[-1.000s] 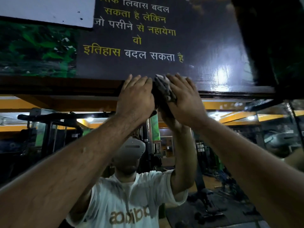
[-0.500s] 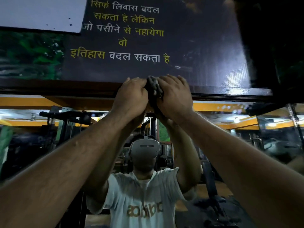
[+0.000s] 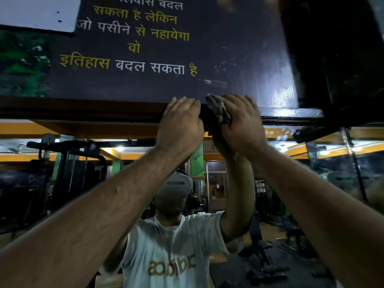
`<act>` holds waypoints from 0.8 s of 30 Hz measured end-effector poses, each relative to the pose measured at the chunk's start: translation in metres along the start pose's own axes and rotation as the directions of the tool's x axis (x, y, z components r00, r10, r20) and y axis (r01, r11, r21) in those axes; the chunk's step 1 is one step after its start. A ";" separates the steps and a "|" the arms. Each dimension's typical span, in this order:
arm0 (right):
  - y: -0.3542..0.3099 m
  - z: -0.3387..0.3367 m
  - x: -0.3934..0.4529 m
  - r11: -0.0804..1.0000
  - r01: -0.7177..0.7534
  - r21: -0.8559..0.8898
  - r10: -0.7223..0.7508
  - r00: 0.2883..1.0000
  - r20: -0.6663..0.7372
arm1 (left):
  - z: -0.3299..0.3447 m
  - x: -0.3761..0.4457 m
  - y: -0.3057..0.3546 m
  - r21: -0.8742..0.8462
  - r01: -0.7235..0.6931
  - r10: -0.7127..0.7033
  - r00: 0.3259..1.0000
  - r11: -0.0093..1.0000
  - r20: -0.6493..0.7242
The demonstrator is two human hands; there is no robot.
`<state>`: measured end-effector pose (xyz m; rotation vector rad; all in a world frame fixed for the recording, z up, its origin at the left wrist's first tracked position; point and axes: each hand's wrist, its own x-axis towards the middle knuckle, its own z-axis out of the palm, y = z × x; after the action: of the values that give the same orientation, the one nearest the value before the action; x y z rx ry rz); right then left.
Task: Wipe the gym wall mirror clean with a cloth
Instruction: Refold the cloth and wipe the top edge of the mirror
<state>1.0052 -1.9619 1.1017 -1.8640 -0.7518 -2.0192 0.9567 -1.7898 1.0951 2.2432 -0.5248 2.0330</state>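
Both forearms reach up and forward, meeting at the top edge of the mirror. The left hand lies palm-forward against the dark frame, its fingers straight, close together and hooked slightly over the frame's edge; it holds nothing that can be seen. Just to its right, almost touching it, the right hand presses the cloth flat against the frame, fingers extended and close together over it. The cloth is grey and white, crumpled and mottled, bunched into a wad; only the part that sticks out from under the inner edge of the right hand shows, between the two hands, and the rest is hidden under the palm.

Below the hands the glass gives a dim reflection: a person in a white T-shirt with both arms raised, gym machines to the left, and yellow ceiling beams with lit lamps. The glass looks dull and a little hazy, with streaks at the far right.

Above the hands, beyond the frame, hangs a dark poster with yellow and white Hindi lettering, a bright glare patch at its lower right above the right hand.
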 end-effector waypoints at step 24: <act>0.087 -0.037 -0.017 1.000 -0.022 -0.019 0.024 0.995 0.094 | 0.046 0.028 0.107 0.028 0.036 -0.037 0.999 0.999 0.038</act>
<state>1.0241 -2.0561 1.0996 -1.9803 -0.7352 -1.9420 0.9712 -1.9089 1.0977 2.2936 -0.4579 1.9960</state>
